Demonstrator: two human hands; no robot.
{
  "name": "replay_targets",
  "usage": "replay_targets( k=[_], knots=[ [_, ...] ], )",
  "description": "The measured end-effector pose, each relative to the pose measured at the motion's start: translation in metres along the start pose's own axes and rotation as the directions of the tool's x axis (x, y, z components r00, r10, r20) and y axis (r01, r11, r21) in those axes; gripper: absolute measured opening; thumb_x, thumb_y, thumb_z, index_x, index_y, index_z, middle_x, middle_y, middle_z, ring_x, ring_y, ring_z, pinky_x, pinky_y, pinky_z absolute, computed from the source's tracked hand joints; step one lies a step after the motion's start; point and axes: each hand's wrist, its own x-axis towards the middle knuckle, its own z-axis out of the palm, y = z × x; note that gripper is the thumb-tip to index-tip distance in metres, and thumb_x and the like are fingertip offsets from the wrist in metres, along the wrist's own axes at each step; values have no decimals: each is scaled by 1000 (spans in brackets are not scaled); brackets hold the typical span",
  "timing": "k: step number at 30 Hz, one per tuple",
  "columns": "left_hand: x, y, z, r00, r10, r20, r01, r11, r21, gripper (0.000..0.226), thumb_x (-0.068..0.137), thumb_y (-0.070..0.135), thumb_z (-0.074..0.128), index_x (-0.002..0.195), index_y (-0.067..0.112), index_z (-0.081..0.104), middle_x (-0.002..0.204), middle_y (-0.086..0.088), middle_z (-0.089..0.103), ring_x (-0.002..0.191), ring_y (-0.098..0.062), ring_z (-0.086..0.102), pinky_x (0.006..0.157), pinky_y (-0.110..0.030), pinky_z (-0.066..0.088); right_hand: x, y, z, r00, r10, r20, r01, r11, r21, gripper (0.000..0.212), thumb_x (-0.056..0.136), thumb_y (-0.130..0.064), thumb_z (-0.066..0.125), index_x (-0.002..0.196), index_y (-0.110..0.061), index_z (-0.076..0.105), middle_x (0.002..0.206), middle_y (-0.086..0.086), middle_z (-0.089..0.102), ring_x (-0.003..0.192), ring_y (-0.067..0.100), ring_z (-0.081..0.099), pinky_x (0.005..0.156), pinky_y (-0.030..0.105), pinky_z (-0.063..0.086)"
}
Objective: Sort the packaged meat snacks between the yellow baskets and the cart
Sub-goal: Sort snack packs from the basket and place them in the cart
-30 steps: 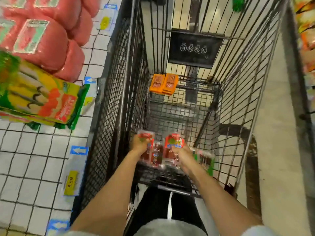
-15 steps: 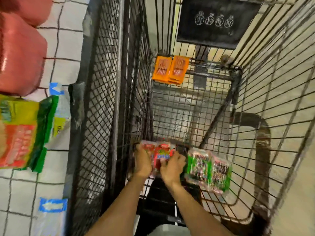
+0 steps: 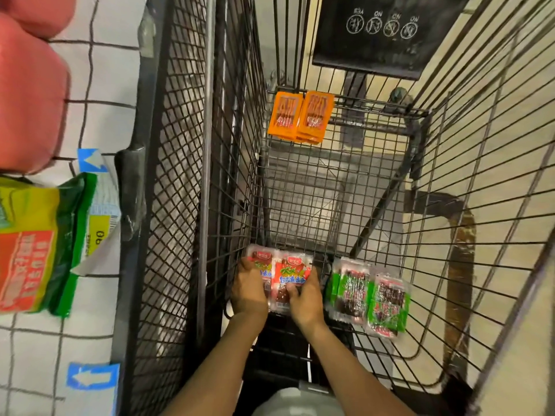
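At the near end of the cart (image 3: pixel 206 145), down on its wire floor, two red packs (image 3: pixel 289 273) side by side, edges overlapping, held from both sides. Left hand (image 3: pixel 249 292) curled over the left one, gripping it close to the cart's left wall. Right hand (image 3: pixel 304 300) gripping the right one, thumb on its face, fingers round its right edge. Just beside that hand, to the right, two green packs (image 3: pixel 369 295) lying flat and overlapping on the floor. At the far end, in the left corner, two orange packs (image 3: pixel 300 117) side by side, leaning against the end wall. Above them, a black sign (image 3: pixel 387 34) with four white round symbols. Outside to the left, a white shelf (image 3: pixel 99 85) with a green and yellow bag (image 3: pixel 33 250), red bags (image 3: pixel 27 85) beyond it, a blue arrow tag (image 3: pixel 91 376) at the near edge
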Motion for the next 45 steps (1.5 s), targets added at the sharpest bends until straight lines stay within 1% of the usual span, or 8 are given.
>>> replay_targets(
  k=[2, 5, 7, 17, 24, 31, 41, 45],
  knots=[
    [2, -4, 0, 1000, -27, 5, 27, 1000, -1, 43, 97, 10, 47, 137, 7, 30, 123, -15, 56, 109, -25, 61, 89, -36, 53, -1, -1, 2, 1000, 9, 21, -9, 1000, 1, 56, 93, 0, 51, 142, 5, 24, 129, 7, 46, 124, 19, 45, 97, 3, 34],
    [0, -8, -1, 1000, 0, -29, -2, 999, -54, 46, 95, 10, 52, 137, 11, 33, 126, -12, 54, 112, -24, 59, 89, -37, 54, 0, -1, 2, 999, 28, 32, -28, 1000, 3, 64, 93, -7, 54, 146, 1, 18, 147, 14, 35, 139, 25, 30, 116, 36, 25],
    [-1, -7, 0, 999, -4, -40, 1, 997, -74, 48, 94, 9, 53, 138, 12, 34, 131, -10, 51, 116, -24, 57, 89, -38, 53, 0, -1, 0, 998, 60, 15, -61, 996, 66, 61, 91, -5, 57, 143, -3, 25, 140, 12, 44, 133, 25, 39, 114, 41, 30],
    [-14, 1, -4, 999, 16, -40, -10, 991, 132, 51, 96, 11, 50, 140, 3, 26, 131, -13, 53, 113, -24, 60, 90, -33, 52, -3, 0, -4, 998, 49, 34, -49, 999, 5, 56, 90, -8, 59, 139, -5, 31, 136, 8, 43, 122, 14, 42, 105, 19, 26],
    [-20, 1, 5, 1000, 23, 7, -24, 978, 209, 47, 97, 9, 49, 139, -1, 31, 129, -15, 57, 115, -25, 59, 92, -35, 52, -8, 0, 1, 987, 92, 130, -79, 992, -97, 79, 95, -16, 53, 148, 2, -3, 157, 14, 9, 145, 26, 10, 116, 30, 11],
    [-21, -2, -1, 1000, -1, 2, 1, 994, 111, 37, 97, 9, 50, 133, 2, 42, 117, -12, 64, 104, -24, 65, 87, -34, 55, -3, 4, -5, 995, 74, 71, -63, 989, -136, 45, 96, -17, 51, 136, 0, 37, 153, 16, 24, 142, 31, 21, 116, 43, 21],
    [-31, 0, -13, 998, 5, -68, -5, 1000, -2, 31, 98, 11, 46, 127, 4, 47, 112, -12, 64, 101, -24, 65, 85, -34, 55, -2, 1, -5, 996, 83, 41, -77, 988, -134, 50, 94, -12, 53, 139, 0, 34, 146, 15, 35, 137, 27, 33, 114, 39, 27],
    [-40, 3, -26, 989, 59, -137, -71, 994, -88, 33, 98, 13, 45, 131, 8, 44, 107, -10, 66, 94, -23, 66, 80, -36, 56, -13, -2, -20, 999, 50, 20, -47, 988, -146, 50, 95, -11, 52, 139, 0, 31, 137, 17, 44, 118, 29, 53, 99, 37, 47]
  ],
)
